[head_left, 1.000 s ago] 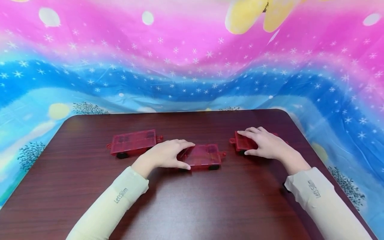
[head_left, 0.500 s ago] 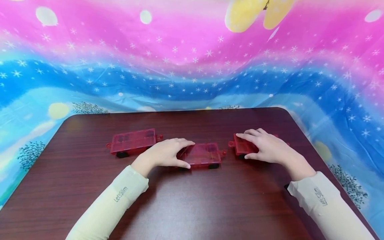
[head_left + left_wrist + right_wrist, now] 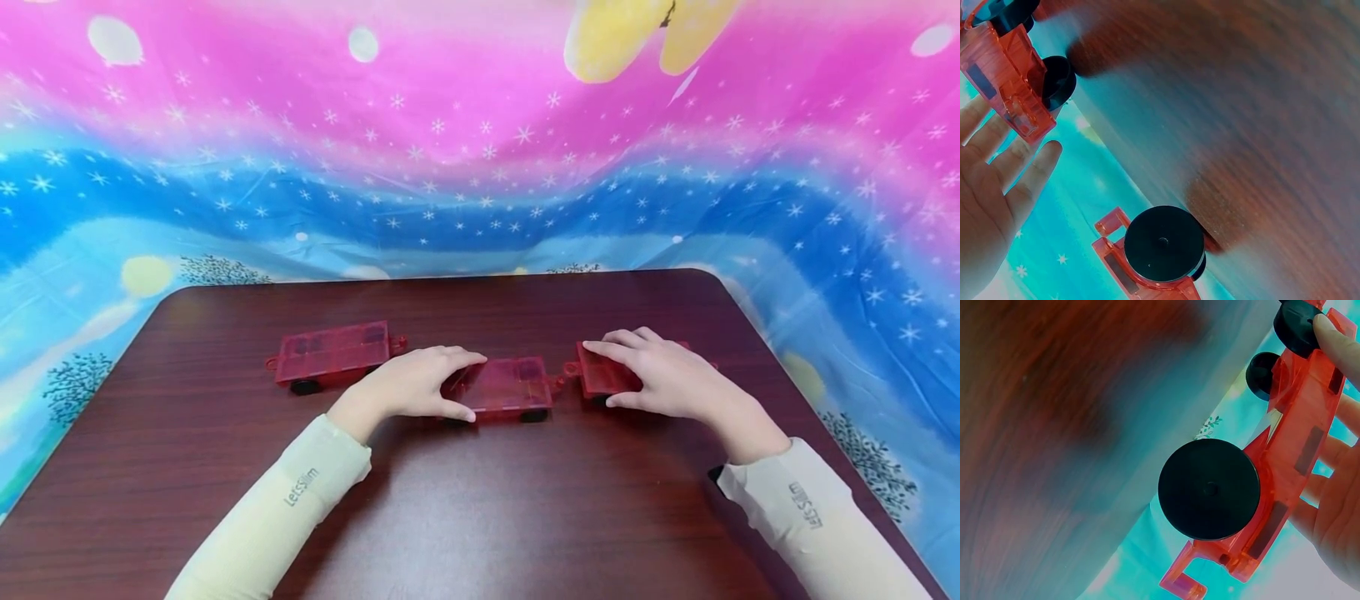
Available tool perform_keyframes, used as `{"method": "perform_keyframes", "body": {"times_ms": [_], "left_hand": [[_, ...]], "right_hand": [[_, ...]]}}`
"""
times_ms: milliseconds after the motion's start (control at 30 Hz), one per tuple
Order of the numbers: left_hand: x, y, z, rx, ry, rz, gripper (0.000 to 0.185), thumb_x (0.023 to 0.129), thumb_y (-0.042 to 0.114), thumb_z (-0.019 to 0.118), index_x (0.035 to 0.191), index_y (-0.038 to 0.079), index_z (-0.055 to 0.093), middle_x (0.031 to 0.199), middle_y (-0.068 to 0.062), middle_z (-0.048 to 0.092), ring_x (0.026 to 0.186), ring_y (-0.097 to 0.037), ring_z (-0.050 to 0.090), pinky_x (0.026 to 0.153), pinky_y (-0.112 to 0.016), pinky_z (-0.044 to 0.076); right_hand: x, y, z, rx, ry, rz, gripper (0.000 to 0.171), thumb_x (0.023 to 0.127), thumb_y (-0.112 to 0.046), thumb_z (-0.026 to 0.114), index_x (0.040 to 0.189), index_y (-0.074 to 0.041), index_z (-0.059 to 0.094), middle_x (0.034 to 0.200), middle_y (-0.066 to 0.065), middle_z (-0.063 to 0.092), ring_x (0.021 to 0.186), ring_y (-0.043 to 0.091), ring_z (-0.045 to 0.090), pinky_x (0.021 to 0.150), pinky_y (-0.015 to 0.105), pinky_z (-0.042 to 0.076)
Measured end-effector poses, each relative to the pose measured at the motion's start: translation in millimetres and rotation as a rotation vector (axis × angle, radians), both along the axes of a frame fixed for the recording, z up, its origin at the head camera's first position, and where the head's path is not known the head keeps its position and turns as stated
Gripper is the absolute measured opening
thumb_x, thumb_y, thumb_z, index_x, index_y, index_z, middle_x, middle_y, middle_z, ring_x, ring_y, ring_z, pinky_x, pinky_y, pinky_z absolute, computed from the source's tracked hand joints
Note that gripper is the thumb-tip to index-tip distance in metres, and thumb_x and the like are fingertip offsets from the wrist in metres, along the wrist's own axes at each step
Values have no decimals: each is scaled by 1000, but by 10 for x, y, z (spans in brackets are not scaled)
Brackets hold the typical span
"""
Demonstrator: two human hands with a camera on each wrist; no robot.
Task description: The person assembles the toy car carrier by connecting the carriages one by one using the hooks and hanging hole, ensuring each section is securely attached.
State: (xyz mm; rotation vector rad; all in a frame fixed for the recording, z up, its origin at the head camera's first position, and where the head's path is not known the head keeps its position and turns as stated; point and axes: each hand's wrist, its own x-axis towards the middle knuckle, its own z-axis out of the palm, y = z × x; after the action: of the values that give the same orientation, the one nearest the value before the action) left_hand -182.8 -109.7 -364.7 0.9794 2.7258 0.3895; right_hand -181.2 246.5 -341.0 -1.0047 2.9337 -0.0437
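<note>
1. Over the last second the only thing that had really changed was on my right: my right hand (image 3: 667, 377) had slid the right-hand cart (image 3: 600, 375) leftward across the counter (image 3: 480, 500) toward the middle cart (image 3: 504, 387). The gap between the two had closed until the right-hand cart's hook end lay just beside the small tab on the middle cart's right end. I judged the two carts were about to be coupled, though I could not tell whether hook and tab had actually caught.

2. Furthest left of the middle cart, the left-hand cart (image 3: 333, 354) had not moved; it stood on its black wheels, well apart from both hands and untouched.

3. My left hand (image 3: 420, 385) had stayed where it was, cupped over the left end of the middle cart. Its fingers were curved across the top, and the thumb was pressed against the near edge, steadying the cart on the counter.

4. The middle cart itself had kept its place, flat on its wheels near the centre of the counter.

5. To the right of the middle cart, my right hand lay over the right-hand cart, with fingers spread across the top and thumb at the near side, gripping it lightly. The wrist view showed its fingers (image 3: 1335, 344) resting along the cart's edge by a wheel (image 3: 1209, 489).
</note>
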Motion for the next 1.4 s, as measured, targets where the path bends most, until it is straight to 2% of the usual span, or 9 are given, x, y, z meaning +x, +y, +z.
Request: {"method": "perform_keyframes", "body": {"times_ms": [467,900,1200,1400], "left_hand": [[-2,2,-25,0,8,-2,85,71,66,64,142,28,37,138,5,46,124,-13,46,101,-36,41],[0,-3,-27,-8,9,-6,84,72,65,63,142,28,35,140,4,44,127,-14,43,103,-36,39],[23,-8,-14,2,15,-15,82,74,64,62,143,28,34,142,5,42,128,-14,42,103,-37,40],[78,-72,15,-8,34,4,81,75,65,61,143,29,35,143,6,39,129,-14,39,102,-38,40]], "right_hand": [[54,-61,-64,-13,-6,16,78,73,-49,72,141,-28,39,132,6,49,116,26,45,87,49,48],[31,-58,-185,-15,-24,7,80,70,-51,74,140,-31,40,132,4,49,117,25,46,89,49,47],[56,-56,-171,-28,-38,-11,80,70,-49,75,140,-33,40,133,3,48,118,25,45,88,52,46],[69,-65,-136,-46,-15,8,78,71,-51,74,139,-31,41,135,3,48,120,24,44,90,50,46]]}}
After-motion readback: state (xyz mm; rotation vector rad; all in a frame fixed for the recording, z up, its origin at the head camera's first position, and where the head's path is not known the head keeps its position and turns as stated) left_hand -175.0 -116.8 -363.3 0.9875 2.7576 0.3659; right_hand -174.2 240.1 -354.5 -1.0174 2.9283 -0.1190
